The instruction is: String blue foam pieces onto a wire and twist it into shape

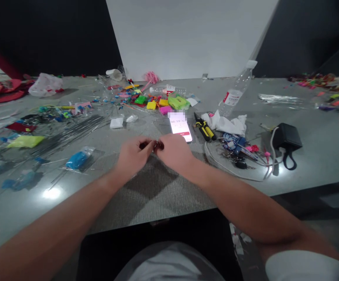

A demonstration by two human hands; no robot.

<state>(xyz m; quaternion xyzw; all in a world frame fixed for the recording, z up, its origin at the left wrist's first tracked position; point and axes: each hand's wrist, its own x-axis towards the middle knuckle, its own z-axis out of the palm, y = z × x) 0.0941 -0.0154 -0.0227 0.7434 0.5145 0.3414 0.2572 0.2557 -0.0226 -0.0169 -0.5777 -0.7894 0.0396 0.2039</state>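
My left hand point(134, 155) and my right hand point(175, 153) meet fingertip to fingertip above a grey textured mat point(160, 195). The fingers of both are closed in a pinch. Whatever sits between them is dark, small and mostly hidden, so I cannot name it. Just beyond my right hand lies a phone point(181, 127), lit up with a running timer. Wire cutters with yellow and black handles point(204, 128) rest to the right of the phone.
A clear plastic bottle point(236, 90) leans at the back right, behind crumpled tissue point(228, 123). A black power adapter point(288, 136) with a white cable stands at the right. Thin wires point(66, 134) and a blue packet point(78, 159) lie left. Colourful clay packs point(178, 102) sit behind the phone.
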